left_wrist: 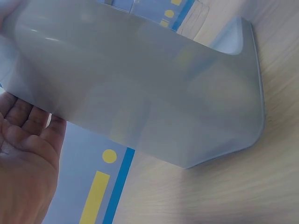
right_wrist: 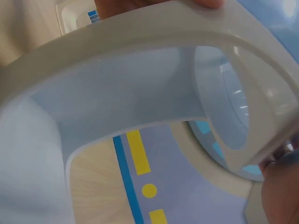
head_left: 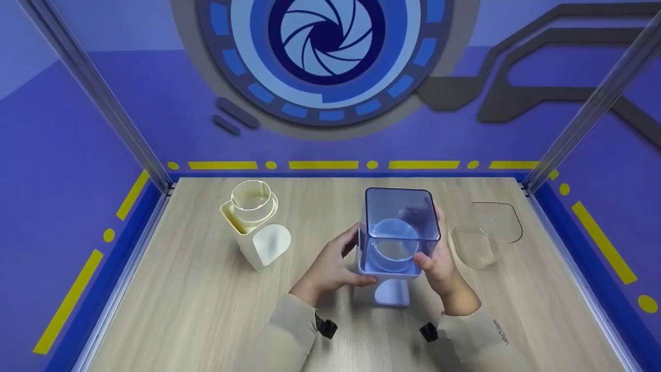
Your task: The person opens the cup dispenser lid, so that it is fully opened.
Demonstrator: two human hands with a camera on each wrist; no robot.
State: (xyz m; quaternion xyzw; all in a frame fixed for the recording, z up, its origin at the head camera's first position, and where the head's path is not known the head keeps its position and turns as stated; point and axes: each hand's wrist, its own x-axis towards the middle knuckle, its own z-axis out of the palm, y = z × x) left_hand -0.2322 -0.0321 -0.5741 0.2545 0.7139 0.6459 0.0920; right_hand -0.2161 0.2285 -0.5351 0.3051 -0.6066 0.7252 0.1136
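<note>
Both hands hold a blue-grey plastic dispenser with a C-shaped body [head_left: 391,293], raised and tilted over the table. Its see-through blue square cover [head_left: 395,206] stands at the top, and a round tube [head_left: 395,245] shows through it. My left hand [head_left: 330,263] grips the left side, its thumb at the front lower edge. At the right side, my right hand [head_left: 443,268] has its thumb on the front and fingers behind. In the left wrist view the smooth body [left_wrist: 140,84] hides part of that hand. A round opening [right_wrist: 224,98] shows inside the body in the right wrist view.
A cream dispenser body [head_left: 248,248] stands at the left, with a loose-looking cream cylinder [head_left: 252,199] in its top. On the right lies a clear plastic cover [head_left: 477,248]. Metal posts [head_left: 594,103] and purple walls [head_left: 330,147] bound the wooden table [head_left: 181,289].
</note>
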